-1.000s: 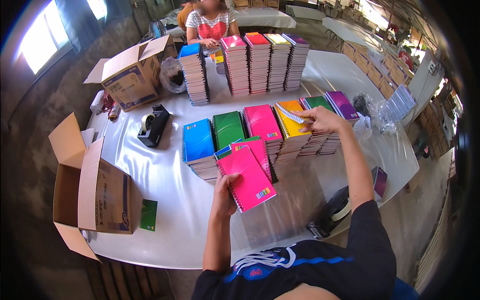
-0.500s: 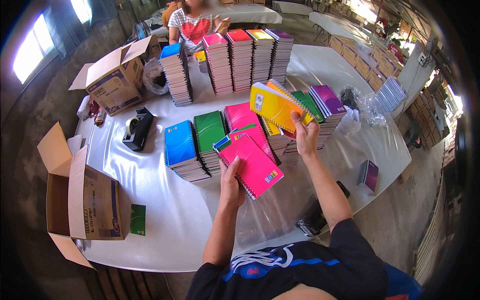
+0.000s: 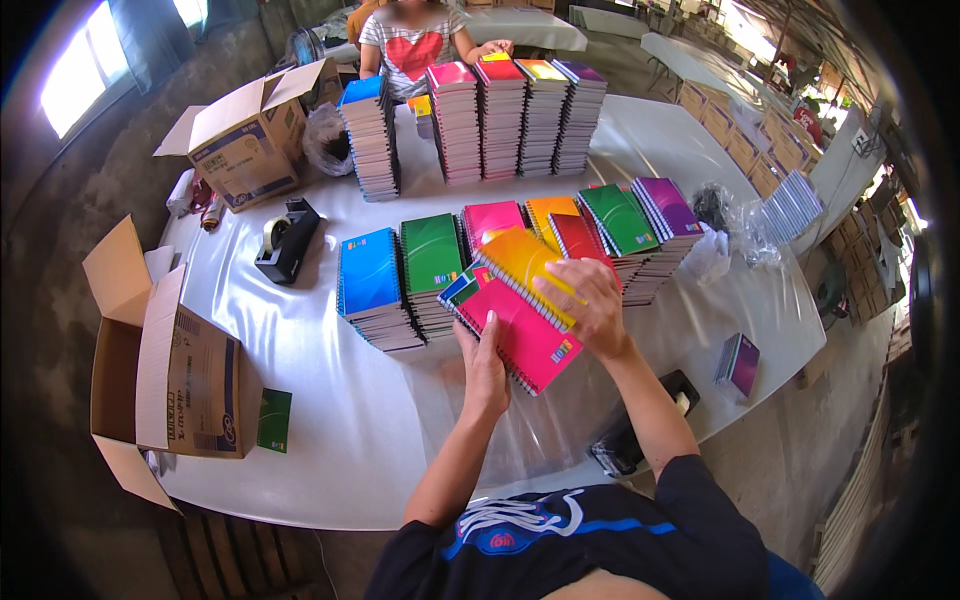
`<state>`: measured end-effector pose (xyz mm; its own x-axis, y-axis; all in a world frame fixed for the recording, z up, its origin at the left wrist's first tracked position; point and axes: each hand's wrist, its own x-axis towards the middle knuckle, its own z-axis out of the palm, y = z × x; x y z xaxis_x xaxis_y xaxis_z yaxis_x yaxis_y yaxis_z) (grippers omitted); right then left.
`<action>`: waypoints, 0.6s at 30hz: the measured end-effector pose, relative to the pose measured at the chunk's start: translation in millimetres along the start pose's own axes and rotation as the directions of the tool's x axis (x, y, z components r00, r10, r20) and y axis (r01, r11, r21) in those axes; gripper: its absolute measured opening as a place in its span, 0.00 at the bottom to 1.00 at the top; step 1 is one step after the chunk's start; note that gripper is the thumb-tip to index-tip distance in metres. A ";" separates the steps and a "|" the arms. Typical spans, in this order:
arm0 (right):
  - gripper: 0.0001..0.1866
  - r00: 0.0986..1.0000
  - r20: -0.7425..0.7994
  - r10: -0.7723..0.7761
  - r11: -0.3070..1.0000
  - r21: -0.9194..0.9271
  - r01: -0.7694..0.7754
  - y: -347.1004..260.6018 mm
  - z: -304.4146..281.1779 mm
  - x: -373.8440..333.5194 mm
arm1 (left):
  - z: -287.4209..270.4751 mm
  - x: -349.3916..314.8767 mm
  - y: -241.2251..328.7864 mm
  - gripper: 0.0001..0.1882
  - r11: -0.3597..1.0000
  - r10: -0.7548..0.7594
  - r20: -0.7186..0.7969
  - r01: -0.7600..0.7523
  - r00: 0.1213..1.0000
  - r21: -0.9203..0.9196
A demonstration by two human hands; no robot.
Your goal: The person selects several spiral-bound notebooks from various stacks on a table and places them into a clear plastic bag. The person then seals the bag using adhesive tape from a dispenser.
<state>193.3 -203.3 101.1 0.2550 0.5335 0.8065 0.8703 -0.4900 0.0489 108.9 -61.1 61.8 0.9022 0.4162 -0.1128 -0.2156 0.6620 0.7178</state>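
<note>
My left hand grips a small fan of spiral notebooks from below, with a pink notebook on top and blue and green edges peeking out at its left. My right hand holds a yellow spiral notebook, laid over the upper part of the pink one. Just beyond my hands runs a row of notebook stacks: blue, green, pink, yellow, red, another green and purple. The yellow stack is partly covered.
Taller notebook stacks stand farther back, before a person in a striped shirt. Open cartons and a tape dispenser are at left. A black dispenser, a small purple notebook pile and plastic bags lie at right.
My right hand has come left and down with the yellow notebook, bringing it onto the pink one. The red stack now shows. Across the table, the person's hand has moved to a tall stack.
</note>
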 end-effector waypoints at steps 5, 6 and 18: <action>0.19 0.967 0.194 -0.163 0.985 -0.030 0.172 -2.0 -23.1 3.9 | 2.4 -11.2 -10.2 0.25 0.999 0.018 -0.051 -0.020 0.999 -0.028; 0.18 0.966 0.199 -0.167 0.984 -0.023 0.175 -2.0 -28.2 5.4 | 3.4 -13.6 -14.0 0.26 0.999 0.026 -0.074 -0.028 0.997 -0.030; 0.30 0.776 0.575 -0.260 0.939 0.338 0.064 -5.4 -48.9 -5.0 | 6.6 -38.2 -33.4 0.32 0.965 -0.098 0.116 0.123 0.988 -0.233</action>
<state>166.7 -237.0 125.6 0.2138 0.9376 0.2741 0.9760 -0.1931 -0.1010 84.0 -103.3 46.7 0.9562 0.2742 -0.1021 -0.1842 0.8352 0.5182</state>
